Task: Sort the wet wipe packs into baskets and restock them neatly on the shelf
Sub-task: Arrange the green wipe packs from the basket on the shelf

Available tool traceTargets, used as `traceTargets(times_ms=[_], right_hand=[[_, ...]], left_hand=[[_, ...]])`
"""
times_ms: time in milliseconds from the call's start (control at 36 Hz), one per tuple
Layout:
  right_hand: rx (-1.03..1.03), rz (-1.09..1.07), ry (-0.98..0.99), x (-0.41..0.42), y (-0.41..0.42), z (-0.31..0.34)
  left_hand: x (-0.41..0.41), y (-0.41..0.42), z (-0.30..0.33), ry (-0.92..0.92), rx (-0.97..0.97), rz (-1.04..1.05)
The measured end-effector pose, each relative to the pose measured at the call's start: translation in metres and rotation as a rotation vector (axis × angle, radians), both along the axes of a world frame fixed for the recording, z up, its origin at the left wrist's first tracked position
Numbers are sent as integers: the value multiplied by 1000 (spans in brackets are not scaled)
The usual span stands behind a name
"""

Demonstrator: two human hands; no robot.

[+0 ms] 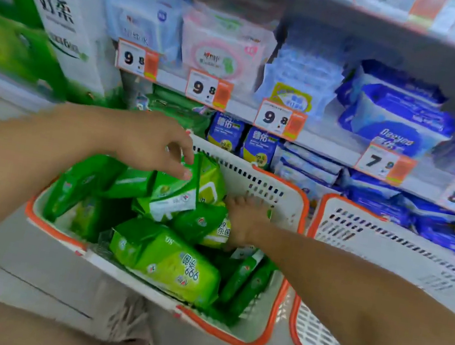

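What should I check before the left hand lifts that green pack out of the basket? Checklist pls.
1. Left hand grip on the upright green pack: fingertips pinch its top edge; ok.
2. Right hand off that pack: it reaches among neighbouring packs by the far wall; whether it holds one, cannot tell.
3. Nothing lying on top of the pack: ok.
4. Left basket steady: cannot tell.
5. Right basket has room: visible part bare; ok.
6. Green row on lower shelf has a gap: blurred, cannot tell.
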State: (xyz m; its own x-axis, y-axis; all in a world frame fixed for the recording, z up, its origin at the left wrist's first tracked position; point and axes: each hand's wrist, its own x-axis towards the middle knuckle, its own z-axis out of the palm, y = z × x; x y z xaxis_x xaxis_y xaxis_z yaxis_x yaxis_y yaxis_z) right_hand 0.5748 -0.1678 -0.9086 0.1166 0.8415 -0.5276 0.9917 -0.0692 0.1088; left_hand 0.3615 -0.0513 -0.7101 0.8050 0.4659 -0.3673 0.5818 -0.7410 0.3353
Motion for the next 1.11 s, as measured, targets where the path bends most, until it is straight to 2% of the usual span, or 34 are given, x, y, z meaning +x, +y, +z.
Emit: traceTargets(times_ms=[56, 167, 333, 389, 472, 528, 556, 639, 694, 750, 806, 861, 889, 917, 972, 1028, 1111], right_hand=[[68, 52, -43, -5, -1, -1], [126, 153, -107, -2, -3, 27], [210, 281, -273, 25, -25, 142], [299, 262, -292, 38, -41, 185], [512, 154, -270, 53, -70, 245], [676, 48, -136, 59, -85, 274], [753, 9, -48, 63, -91, 286], [984, -3, 138, 76, -103, 319], [1110, 99, 182, 86, -104, 334], [1253, 128, 320, 99, -103, 346], [1285, -94, 665, 112, -102, 358], [1100, -410, 1247, 119, -104, 369], [963, -520, 1439, 121, -103, 372], [867, -544, 1486, 122, -102, 374], [879, -597, 1394, 122, -100, 372], [1013, -636, 1406, 127, -96, 374], [1284, -570, 1406, 141, -85, 390]], left_hand=[[4, 4, 8, -10, -34, 11], [18, 8, 21, -25, 20, 20], [42, 5, 23, 2, 9, 114], [50, 1, 30, -82, -103, 185], [69, -25, 50, -313, -534, 350], [88, -44, 63, -499, -795, 406], [98, -52, 69, -610, -857, 405], [122, -72, 93, -876, -916, 434], [131, -78, 109, -1035, -960, 503], [137, -78, 123, -1203, -992, 577], [141, -73, 134, -1312, -1014, 614], [142, -72, 145, -1361, -989, 609], [143, -75, 151, -1364, -962, 610], [145, -77, 154, -1362, -926, 595], [151, -85, 163, -1347, -835, 557], [161, -89, 173, -1358, -755, 519], [182, -74, 195, -1400, -601, 453]])
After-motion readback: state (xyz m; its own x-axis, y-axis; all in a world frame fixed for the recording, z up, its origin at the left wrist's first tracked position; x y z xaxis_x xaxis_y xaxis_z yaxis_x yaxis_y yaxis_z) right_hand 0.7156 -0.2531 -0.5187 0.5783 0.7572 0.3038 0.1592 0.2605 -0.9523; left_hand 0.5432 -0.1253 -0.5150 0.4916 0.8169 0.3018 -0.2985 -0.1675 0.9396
